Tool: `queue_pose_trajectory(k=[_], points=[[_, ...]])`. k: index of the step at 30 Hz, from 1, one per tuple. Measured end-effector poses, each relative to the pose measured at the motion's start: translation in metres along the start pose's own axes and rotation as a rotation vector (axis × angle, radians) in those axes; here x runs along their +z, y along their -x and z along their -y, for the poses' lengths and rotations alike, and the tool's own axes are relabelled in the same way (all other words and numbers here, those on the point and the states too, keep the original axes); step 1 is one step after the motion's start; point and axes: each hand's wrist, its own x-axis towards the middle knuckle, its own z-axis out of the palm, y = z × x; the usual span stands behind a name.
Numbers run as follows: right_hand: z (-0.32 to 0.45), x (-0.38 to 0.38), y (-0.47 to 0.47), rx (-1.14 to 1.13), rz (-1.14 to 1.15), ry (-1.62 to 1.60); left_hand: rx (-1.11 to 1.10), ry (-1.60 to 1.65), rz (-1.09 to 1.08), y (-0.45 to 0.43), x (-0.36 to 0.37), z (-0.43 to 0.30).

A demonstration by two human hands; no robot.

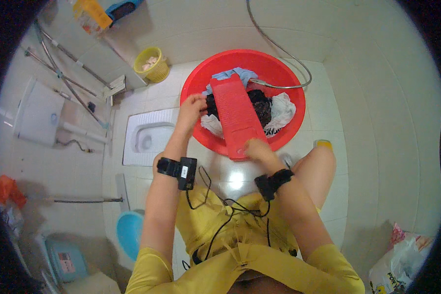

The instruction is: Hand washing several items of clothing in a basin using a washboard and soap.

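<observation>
A red plastic washboard (pixel 239 110) lies slanted across a big red basin (pixel 297 114), its near end over the front rim. My right hand (pixel 259 150) is closed at the near right corner of the board; its fingertips are partly hidden. At the left rim, my left hand (pixel 192 107) has its fingertips bent beside black cloth (pixel 212 106); whether they pinch it is unclear. Under and around the board lie a light blue cloth (pixel 246 74), black lace cloth (pixel 262 108) and a white cloth (pixel 282 110) with dark print. A metal shower head (pixel 260 82) rests on the laundry.
The shower hose (pixel 268 38) hangs down the back wall. A squat toilet (pixel 147 141) is set in the floor to the left, with a yellow basket (pixel 158 71) beyond. A blue basin (pixel 129 233) stands near-left, a plastic bag (pixel 398 262) near-right. Black cables (pixel 239 209) link my wristbands.
</observation>
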Motion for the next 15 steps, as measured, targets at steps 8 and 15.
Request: queue_pose_trajectory(k=[8,15], points=[[-0.119,0.026,-0.045,0.289,-0.327,-0.055,-0.481,0.376,0.034,-0.013,0.033,0.117],[-0.025,0.08,-0.06,-0.219,0.113,-0.411,-0.557,0.283,0.065,-0.044,0.044,0.157]])
